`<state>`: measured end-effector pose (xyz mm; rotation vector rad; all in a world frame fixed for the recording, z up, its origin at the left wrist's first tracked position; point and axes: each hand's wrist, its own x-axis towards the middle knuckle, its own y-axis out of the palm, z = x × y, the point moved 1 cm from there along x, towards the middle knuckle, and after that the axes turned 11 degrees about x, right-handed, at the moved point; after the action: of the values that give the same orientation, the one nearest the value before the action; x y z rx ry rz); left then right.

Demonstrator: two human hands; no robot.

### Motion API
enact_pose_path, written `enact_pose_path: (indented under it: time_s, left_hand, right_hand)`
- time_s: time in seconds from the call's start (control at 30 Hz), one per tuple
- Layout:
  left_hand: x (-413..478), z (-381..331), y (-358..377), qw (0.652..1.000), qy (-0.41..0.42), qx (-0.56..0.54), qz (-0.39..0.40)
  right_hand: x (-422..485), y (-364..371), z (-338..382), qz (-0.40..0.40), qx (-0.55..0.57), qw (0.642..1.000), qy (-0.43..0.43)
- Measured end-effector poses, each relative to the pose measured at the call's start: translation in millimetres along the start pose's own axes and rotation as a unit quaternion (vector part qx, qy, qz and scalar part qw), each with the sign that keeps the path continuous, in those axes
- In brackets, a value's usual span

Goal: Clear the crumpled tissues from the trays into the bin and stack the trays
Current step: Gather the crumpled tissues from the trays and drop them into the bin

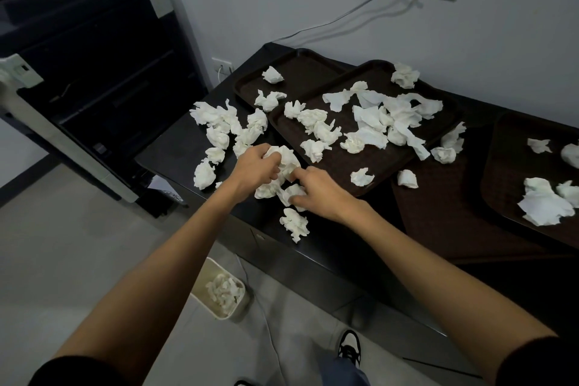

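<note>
Forearms (175, 254) outstretched; left hand (257, 168) gripping tissue wad (286, 156), right hand (318, 191) round second wad (292, 192) beside.

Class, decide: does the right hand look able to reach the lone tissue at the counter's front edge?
Probably yes: the lone tissue lies uncovered near the right hand, which grips another tissue.

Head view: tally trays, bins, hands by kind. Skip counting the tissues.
Trays: 4
Bin: 1
Hands: 2, both gripping tissues
Total: 7
</note>
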<state>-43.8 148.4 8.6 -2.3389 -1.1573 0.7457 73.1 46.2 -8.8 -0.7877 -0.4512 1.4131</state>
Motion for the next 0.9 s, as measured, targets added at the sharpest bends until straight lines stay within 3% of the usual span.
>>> enact_pose_path:
  time_s: [0.17,0.6,0.9]
  left_hand:
    - [0.2,11.3,-5.0,1.0,0.002,-0.013,-0.001]
    - [-2.7,17.3,-26.3,0.999,0.028,0.033,-0.015]
    - [-12.1,18.5,-67.7,0.997,0.037,0.016,-0.068]
  right_hand:
    - [0.6,11.9,2.2,0.013,-0.077,0.997,0.008]
    - [16.8,-37.4,17.8,-0.11,0.029,0.994,-0.003]
    - [33.6,-49.9,60.9,-0.136,0.078,0.987,-0.045]
